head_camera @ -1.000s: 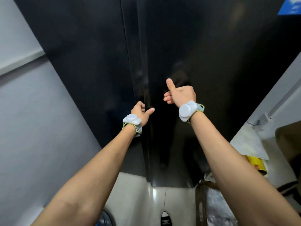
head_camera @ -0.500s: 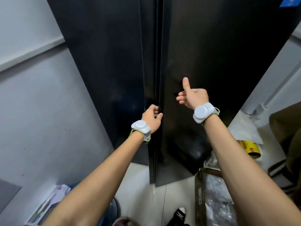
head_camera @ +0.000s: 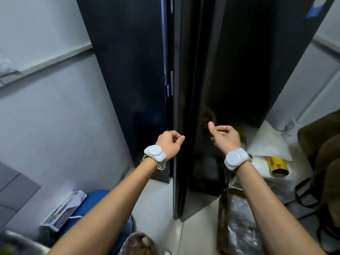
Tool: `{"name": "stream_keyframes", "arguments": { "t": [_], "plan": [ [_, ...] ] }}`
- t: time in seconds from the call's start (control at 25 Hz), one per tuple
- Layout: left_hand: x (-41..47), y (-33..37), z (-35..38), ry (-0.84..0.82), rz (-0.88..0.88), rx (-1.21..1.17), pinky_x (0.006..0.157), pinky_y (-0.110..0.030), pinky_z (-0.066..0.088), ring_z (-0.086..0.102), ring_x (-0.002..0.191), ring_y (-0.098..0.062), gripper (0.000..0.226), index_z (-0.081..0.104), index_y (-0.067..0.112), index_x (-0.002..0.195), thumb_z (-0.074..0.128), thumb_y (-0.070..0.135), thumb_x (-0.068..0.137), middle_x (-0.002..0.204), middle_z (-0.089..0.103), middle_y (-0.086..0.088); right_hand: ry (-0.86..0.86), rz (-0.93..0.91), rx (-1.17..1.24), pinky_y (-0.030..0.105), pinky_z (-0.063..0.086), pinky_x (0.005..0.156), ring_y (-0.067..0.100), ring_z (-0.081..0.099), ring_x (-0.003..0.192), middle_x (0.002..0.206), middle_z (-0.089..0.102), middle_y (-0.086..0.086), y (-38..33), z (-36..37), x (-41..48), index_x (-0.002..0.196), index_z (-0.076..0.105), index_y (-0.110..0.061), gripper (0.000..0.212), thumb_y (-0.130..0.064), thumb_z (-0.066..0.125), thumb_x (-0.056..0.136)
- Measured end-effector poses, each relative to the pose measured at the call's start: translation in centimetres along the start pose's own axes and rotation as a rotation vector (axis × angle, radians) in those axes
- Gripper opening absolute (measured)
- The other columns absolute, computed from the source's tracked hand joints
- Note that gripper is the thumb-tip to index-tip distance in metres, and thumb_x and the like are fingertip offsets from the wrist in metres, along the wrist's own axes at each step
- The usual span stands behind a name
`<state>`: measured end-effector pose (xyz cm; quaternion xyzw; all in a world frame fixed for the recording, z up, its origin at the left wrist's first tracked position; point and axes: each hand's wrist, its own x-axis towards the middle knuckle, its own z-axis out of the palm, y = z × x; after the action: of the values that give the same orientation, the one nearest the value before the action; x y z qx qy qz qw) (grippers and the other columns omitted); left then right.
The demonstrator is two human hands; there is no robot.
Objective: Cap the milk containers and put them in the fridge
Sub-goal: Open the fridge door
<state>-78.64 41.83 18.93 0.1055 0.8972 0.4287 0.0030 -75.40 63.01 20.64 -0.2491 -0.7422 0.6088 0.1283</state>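
Observation:
A tall black fridge fills the middle of the view. Its left door (head_camera: 128, 70) lies flat and closed. Its right door (head_camera: 230, 80) stands swung out toward me, with a narrow gap showing along its left edge. My left hand (head_camera: 169, 143) curls its fingers round that edge at waist height. My right hand (head_camera: 225, 138) hovers just in front of the door's face, thumb up and fingers loosely curled, holding nothing. No milk containers are in view.
A grey wall (head_camera: 55, 116) closes in the left side. A blue object (head_camera: 95, 199) and a flat box (head_camera: 64, 210) lie at lower left. At right are a cardboard box with plastic (head_camera: 239, 227), a yellow roll (head_camera: 277, 166) on white bags, and a brown bag (head_camera: 323, 153).
My left hand moved to the gap between the doors and took the right door's edge, and the door has swung out toward me. My right hand has dropped lower.

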Motion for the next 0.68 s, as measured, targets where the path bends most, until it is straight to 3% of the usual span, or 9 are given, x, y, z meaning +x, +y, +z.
{"name": "stream_keyframes", "arguments": {
  "t": [0.08,0.16,0.24,0.32,0.44,0.48,0.6,0.68],
  "plan": [
    [-1.7,0.2,0.0,0.085,-0.031,0.004,0.058,-0.015,0.043,0.061,0.063,-0.004,0.031,0.066,0.019,0.078,0.06,0.048,0.089,0.068,0.068,0.006,-0.016,-0.006,-0.009,0.05,0.059,0.095,0.019,0.075,0.097,0.103,0.078,-0.002,1.5,-1.2,-1.7,0.102,0.061,-0.028,0.068,-0.075,0.076,0.055],
    [-2.9,0.3,0.0,0.145,-0.063,-0.026,0.057,-0.015,0.04,0.058,0.062,-0.003,0.035,0.065,0.018,0.079,0.057,0.05,0.091,0.069,0.067,0.007,-0.022,-0.004,-0.015,0.046,0.06,0.094,0.011,0.074,0.098,0.111,0.074,-0.005,2.9,-2.0,-3.3,0.111,0.061,-0.03,0.076,-0.076,0.077,0.052],
    [-3.8,0.5,-0.2,0.171,-0.075,-0.03,0.063,-0.02,0.041,0.061,0.069,-0.007,0.036,0.065,0.017,0.085,0.053,0.049,0.095,0.077,0.071,0.005,-0.018,-0.012,-0.015,0.03,0.06,0.084,-0.01,0.071,0.086,0.118,0.07,-0.009,4.2,-2.5,-4.9,0.119,0.059,-0.033,0.08,-0.074,0.078,0.053],
    [-4.6,0.6,0.0,0.148,-0.073,-0.022,0.061,-0.015,0.04,0.061,0.068,0.0,0.032,0.064,0.019,0.088,0.052,0.048,0.095,0.076,0.069,0.009,-0.016,-0.021,-0.001,0.012,0.049,0.077,-0.021,0.065,0.08,0.125,0.067,-0.009,5.2,-2.9,-6.3,0.127,0.057,-0.032,0.08,-0.066,0.082,0.059],
    [-5.3,1.5,1.0,0.084,-0.025,-0.062,0.056,-0.002,0.04,0.059,0.067,0.015,0.028,0.063,0.024,0.099,0.054,0.05,0.093,0.072,0.062,0.019,0.023,0.001,0.073,0.018,0.047,0.086,0.004,0.069,0.101,0.133,0.063,-0.006,6.4,-4.0,-7.7,0.137,0.052,-0.025,0.079,-0.044,0.088,0.07],
    [-5.4,1.9,1.4,0.05,-0.01,-0.077,0.059,-0.002,0.041,0.061,0.07,0.014,0.033,0.062,0.024,0.107,0.053,0.052,0.093,0.076,0.063,0.02,0.042,0.009,0.067,0.019,0.047,0.086,0.01,0.068,0.104,0.13,0.063,-0.007,6.5,-4.3,-8.1,0.138,0.051,-0.026,0.078,-0.041,0.088,0.072],
    [-5.1,2.6,2.7,-0.098,0.044,-0.084,0.078,-0.02,0.049,0.066,0.085,-0.004,0.045,0.056,0.025,0.125,0.05,0.055,0.093,0.095,0.069,0.013,0.128,0.04,0.093,0.018,0.049,0.084,0.013,0.068,0.104,0.12,0.067,-0.003,6.6,-5.4,-9.2,0.136,0.055,-0.023,0.067,-0.03,0.086,0.077],
    [-5.1,3.1,3.8,-0.156,0.096,-0.082,0.079,-0.02,0.049,0.066,0.084,-0.003,0.046,0.057,0.025,0.128,0.052,0.054,0.093,0.102,0.069,0.012,0.202,0.038,0.108,0.026,0.052,0.093,0.016,0.069,0.104,0.121,0.069,0.004,6.7,-6.4,-9.8,0.132,0.06,-0.016,0.057,-0.022,0.084,0.081]
  ]
}}
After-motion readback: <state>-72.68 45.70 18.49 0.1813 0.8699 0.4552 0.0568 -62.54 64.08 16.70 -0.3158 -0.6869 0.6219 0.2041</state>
